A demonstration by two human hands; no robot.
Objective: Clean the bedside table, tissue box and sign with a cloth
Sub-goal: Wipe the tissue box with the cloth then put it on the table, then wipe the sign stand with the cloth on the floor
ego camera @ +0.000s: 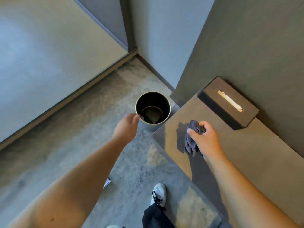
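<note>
**Wiping Stage: Counter Surface in Progress**

The right hand [205, 139] grips a bunched dark blue-grey cloth [192, 140] and presses it onto the flat brown bedside counter [246, 153], near its front-left corner. The black rectangular tissue box with a slotted top [228, 102] stands at the back of the counter against the dark wall, apart from the cloth. The left hand [128, 125] reaches toward the rim of the round dark metal waste bin [153, 109] on the floor; its fingers are curled, and whether they hold anything cannot be told. No sign is visible. Judged from this layout, counter wiping is under way; tissue box and sign remain.
</note>
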